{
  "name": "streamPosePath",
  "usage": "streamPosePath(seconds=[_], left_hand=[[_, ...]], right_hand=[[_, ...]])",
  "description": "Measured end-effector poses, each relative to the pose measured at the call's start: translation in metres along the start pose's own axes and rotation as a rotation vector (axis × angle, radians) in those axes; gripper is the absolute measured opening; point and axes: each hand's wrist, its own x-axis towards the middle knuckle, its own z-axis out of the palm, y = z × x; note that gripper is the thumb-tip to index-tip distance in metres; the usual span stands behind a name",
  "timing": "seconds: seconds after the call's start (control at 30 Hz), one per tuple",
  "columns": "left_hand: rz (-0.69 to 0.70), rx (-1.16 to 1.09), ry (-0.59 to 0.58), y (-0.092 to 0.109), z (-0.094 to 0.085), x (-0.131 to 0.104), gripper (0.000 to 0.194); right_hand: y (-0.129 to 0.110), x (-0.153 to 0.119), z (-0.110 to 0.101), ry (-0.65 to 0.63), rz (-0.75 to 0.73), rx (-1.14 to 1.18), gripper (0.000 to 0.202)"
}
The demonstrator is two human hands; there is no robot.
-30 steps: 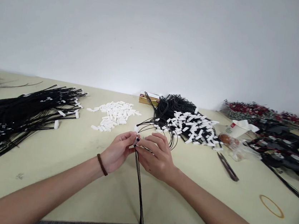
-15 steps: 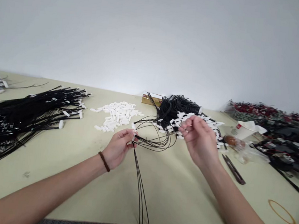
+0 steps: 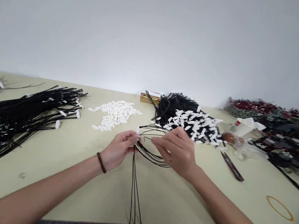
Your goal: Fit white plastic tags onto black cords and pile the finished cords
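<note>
My left hand pinches a white connector housing near the middle of the view. Several thin black wires leave the housing and loop off to the right, while a few others hang down past the table's front edge. Just right of the housing, my right hand is closed, thumb and fingertips together on the end of one black wire. That wire's tip points toward the housing with a small gap between. The fingers of my left hand partly cover the housing.
Loose white connectors form a pile behind my left hand. Bundles of black wires lie at left, more white-ended wires behind my right hand. To the right are snips, a paper cup and an orange rubber band.
My right hand has moved left and down from beside the wire pile to near the connector housing, now pinching a wire. My left hand keeps its hold and has barely shifted.
</note>
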Motion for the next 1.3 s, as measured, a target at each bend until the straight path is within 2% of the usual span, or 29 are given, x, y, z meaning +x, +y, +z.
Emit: streamPosePath(seconds=[0.23, 0.63, 1.3], left_hand=[[0.007, 0.031, -0.083, 0.0011, 0.0016, -0.0025, 0.02], [0.013, 0.032, -0.104, 0.0009, 0.0014, -0.0024, 0.019], [-0.022, 0.093, -0.125, 0.0029, 0.0061, -0.0059, 0.024]], right_hand=[[-0.0029, -0.0034, 0.0054, -0.007, 0.059, 0.026, 0.008], [-0.0037, -0.0014, 0.0026, 0.007, 0.079, 0.089, 0.009], [-0.0052, -0.0067, 0.007, -0.037, -0.013, 0.003, 0.009]])
